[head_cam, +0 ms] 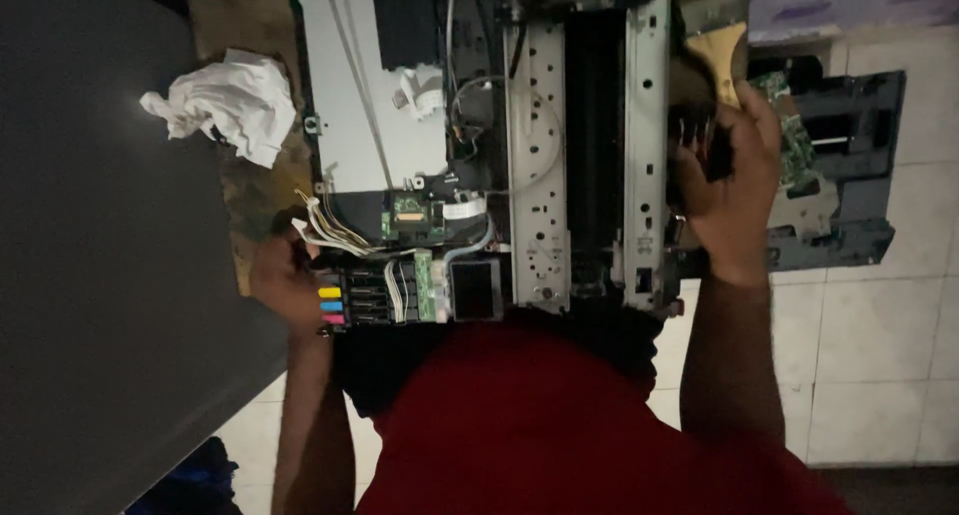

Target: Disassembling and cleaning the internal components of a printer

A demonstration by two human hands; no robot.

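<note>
Left grip: left hand [285, 285] closed around the near-left corner of the opened printer [479, 145], fingers beside the coloured ink cartridges [332, 306].
Printer: lies stripped of its cover on the table [250, 20], metal frame and green circuit board [410, 217] exposed.
Tissue: crumpled white paper [225, 100] lies left of the printer.
Right grip: right hand [734, 180] clasped on the printer's right edge, just below a paintbrush [717, 45].
Far right: dark plastic cover [849, 165] on the tiled floor [879, 355].
</note>
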